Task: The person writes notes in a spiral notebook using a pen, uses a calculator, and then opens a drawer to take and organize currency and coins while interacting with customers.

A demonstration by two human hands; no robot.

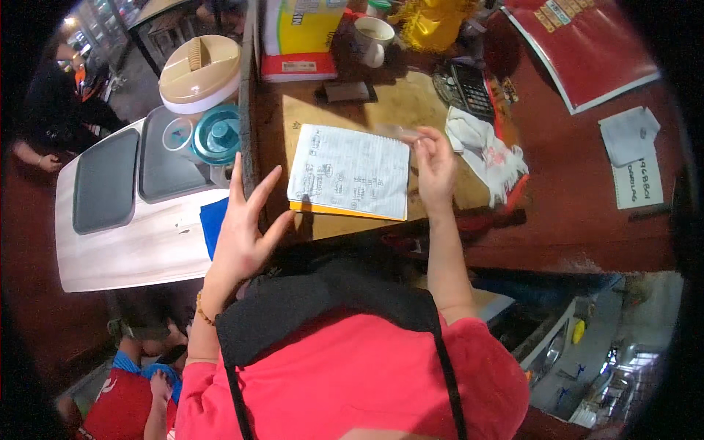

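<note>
A small spiral notebook (pixel 348 172) lies open on the desk, its lined page covered in handwriting, with an orange-yellow edge showing below. Beside its left edge, my left hand (pixel 249 220) is spread wide, fingers apart and holding nothing. At the notebook's right edge, my right hand (pixel 438 169) has thumb and fingers drawn together. A blurred, pale strip (pixel 396 132) reaches from those fingers over the notebook's top right corner; I cannot tell what it is. Right of that hand lies a crumpled white cloth (pixel 484 150) with reddish marks.
Behind the notebook are a dark block-like object (pixel 346 92), a white mug (pixel 372 40), a calculator (pixel 471 88) and a yellow package (pixel 433 22). A red folder (pixel 587 51) lies far right. Trays (pixel 106 180) and a teal-lidded container (pixel 218 132) stand left. Other people are at left.
</note>
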